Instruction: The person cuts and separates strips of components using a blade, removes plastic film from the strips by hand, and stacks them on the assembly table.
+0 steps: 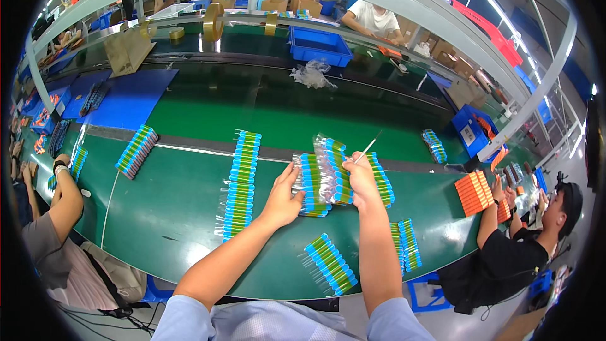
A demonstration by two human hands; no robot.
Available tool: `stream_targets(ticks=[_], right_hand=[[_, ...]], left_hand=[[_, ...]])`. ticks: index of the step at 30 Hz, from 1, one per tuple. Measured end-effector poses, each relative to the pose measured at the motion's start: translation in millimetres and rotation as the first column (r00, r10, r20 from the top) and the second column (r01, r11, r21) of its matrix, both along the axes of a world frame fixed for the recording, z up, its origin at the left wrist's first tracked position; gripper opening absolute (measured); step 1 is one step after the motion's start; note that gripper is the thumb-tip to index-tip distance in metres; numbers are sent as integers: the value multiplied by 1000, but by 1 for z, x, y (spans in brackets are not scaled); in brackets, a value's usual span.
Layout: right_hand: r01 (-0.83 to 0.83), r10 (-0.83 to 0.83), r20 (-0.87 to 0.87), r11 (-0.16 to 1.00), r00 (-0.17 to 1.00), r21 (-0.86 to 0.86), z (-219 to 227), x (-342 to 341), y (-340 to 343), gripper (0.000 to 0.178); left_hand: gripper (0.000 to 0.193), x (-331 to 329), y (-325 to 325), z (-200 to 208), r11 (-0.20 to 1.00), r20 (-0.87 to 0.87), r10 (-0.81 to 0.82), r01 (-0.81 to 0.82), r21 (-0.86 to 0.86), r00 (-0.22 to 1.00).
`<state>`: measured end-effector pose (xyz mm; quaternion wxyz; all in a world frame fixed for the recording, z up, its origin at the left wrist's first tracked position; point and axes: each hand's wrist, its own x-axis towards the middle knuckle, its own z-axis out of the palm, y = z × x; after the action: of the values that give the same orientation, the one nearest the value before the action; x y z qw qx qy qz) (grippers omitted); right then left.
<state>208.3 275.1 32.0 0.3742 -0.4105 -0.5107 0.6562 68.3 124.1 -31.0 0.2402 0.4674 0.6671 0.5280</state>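
Close in front of me, my left hand [283,197] grips the left edge of a row of blue-and-green cylindrical cells [310,180], its thumb near the lower end. My right hand [360,180] pinches a thin pale pointed stick [368,146] and also holds the side of a second row of cells [338,173], tilted over the first and partly covered by clear plastic film [324,167]. Behind the right hand another row of cells [382,180] lies on the green table. To the left stretches a long row of cells [242,183] with thin metal leads along its left side.
Nearer me lie a slanted row of cells [331,264] and a pair of rows [406,246] by my right forearm. A blue bin [320,47] and crumpled plastic [311,74] sit across the belt. Co-workers sit at both sides; one at right handles orange cells [473,193].
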Motion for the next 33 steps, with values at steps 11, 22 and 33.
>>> stream_targets(ticks=[11,22,33], right_hand=[[-9,-73,236,945,969,328,-29,-25,-28,24],[-14,-253,386,822,887,570,-47,-31,-33,23],[-91,-155,474,885,867,456,-49,-34,-36,29]], left_hand=[[57,-11,-2,-9,992,-30,-75,77,104,997],[52,-20,-9,-6,976,104,-217,211,62,971],[68,-8,-14,21,978,199,-190,204,-51,961]])
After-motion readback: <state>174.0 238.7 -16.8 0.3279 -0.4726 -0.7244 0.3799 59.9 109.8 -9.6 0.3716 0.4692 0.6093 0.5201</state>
